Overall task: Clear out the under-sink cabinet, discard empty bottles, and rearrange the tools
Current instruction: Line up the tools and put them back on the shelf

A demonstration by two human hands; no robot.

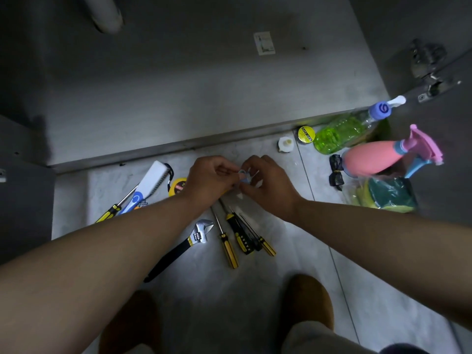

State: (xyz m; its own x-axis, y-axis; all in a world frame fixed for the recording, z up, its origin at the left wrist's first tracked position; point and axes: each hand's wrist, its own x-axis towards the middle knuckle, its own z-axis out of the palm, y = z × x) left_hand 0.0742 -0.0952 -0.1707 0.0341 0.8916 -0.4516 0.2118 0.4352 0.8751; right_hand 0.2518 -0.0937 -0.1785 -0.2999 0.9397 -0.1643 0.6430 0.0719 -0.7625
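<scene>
My two hands meet low over the floor tiles, just in front of the cabinet sill. The left hand and the right hand both have curled fingers and pinch a small blue piece between their fingertips. I cannot tell what it is at this size.

The tools lie on the floor beneath my forearms. An adjustable wrench with a black handle lies slanted under the left forearm. Just to its right, three yellow-and-black screwdrivers lie close together with their tips toward the hands. A fourth screwdriver lies further left, beside a white and blue brush-like tool. A yellow tape measure peeks out by my left wrist.

The bottles are grouped on the right, near the open cabinet door. A clear bottle of green liquid with a blue cap leans on its side, and a pink spray bottle lies just below it. A yellow-topped roll and a small white cap sit by the sill. A clear bag of sponges rests under the spray bottle.

A pipe shows at the top left of the cabinet.
</scene>
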